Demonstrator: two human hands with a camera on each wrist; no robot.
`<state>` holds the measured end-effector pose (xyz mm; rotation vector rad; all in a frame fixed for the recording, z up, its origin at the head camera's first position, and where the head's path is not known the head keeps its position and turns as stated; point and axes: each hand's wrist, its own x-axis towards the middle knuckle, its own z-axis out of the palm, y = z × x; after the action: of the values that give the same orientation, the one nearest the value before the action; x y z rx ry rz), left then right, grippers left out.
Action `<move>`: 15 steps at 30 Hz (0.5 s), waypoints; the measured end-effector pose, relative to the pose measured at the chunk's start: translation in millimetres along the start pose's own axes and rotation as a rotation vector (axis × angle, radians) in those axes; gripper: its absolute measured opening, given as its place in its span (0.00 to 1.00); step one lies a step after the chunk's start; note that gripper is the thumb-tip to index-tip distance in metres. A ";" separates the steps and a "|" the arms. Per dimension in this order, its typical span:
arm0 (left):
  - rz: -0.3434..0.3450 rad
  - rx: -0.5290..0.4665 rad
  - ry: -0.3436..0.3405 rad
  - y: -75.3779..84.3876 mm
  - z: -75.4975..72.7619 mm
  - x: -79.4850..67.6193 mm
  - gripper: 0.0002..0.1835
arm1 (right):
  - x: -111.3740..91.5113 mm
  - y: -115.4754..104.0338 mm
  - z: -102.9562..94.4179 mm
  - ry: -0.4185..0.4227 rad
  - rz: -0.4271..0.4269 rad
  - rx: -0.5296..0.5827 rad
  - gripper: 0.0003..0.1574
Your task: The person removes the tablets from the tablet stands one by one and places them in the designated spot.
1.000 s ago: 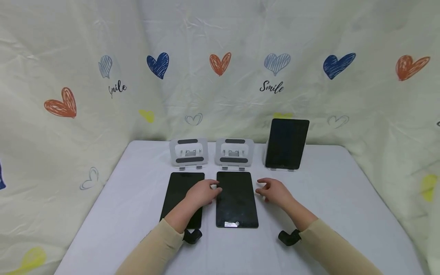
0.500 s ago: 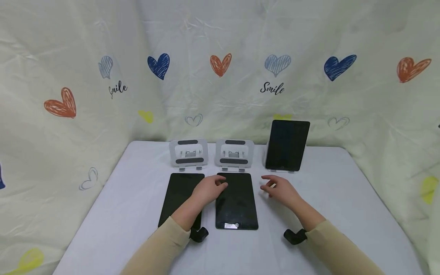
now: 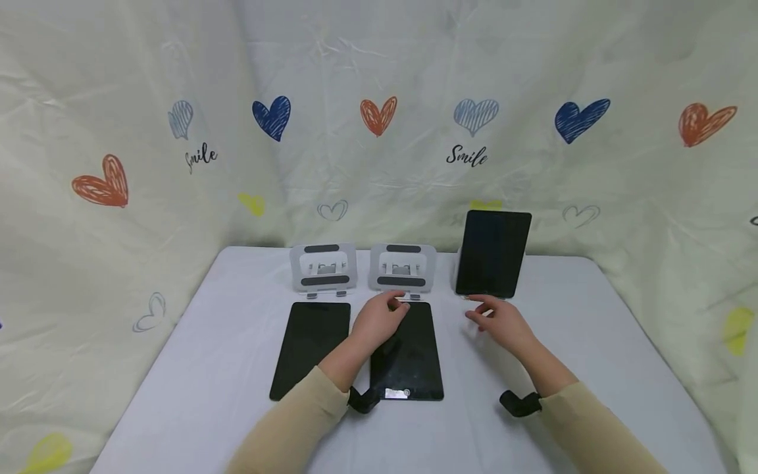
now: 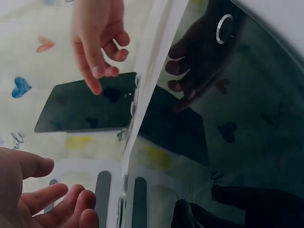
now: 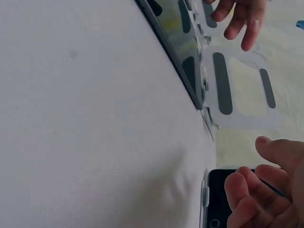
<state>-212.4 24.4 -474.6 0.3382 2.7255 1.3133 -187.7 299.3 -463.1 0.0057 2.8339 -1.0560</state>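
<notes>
My left hand (image 3: 379, 320) hovers over the upper part of the middle black tablet (image 3: 408, 368), its fingers loosely bent with nothing held. A mirrored hand shows in the glossy tablet screen (image 4: 256, 137) in the left wrist view. My right hand (image 3: 503, 322) is above the table, just in front of a third tablet (image 3: 494, 253) that leans upright on its stand. Its fingers (image 5: 237, 190) are relaxed and hold nothing in the right wrist view. Another black tablet (image 3: 310, 345) lies flat at the left. Behind the two flat tablets are white stands with dark grey pads, the left stand (image 3: 323, 266) and the middle stand (image 3: 403, 263).
A white cloth covers the table (image 3: 195, 395). A pale curtain (image 3: 379, 52) printed with hearts and "Smile" hangs behind the row of stands. On each wrist is a small black camera, the left camera (image 3: 364, 400) and the right camera (image 3: 521, 404).
Both hands have moved away from me and to the right, the left one farther over the middle tablet, the right one nearer the upright tablet. The tablets and stands keep their places.
</notes>
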 end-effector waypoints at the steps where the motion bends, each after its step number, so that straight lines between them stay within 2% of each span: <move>1: 0.004 -0.011 0.004 1.1 2.2 2.2 0.22 | -0.1 1.4 -2.5 0.006 0.002 0.002 0.31; 10: 0.030 -0.074 0.038 14.2 16.0 20.5 0.20 | 2.8 10.7 -25.6 0.076 -0.004 0.017 0.32; 15: 0.020 -0.093 0.046 25.1 20.2 30.0 0.20 | 8.1 14.1 -34.1 0.111 0.015 0.057 0.33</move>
<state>-233.9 62.1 -467.4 0.3315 2.6930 1.4654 -198.8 331.9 -447.6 0.0934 2.8946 -1.1680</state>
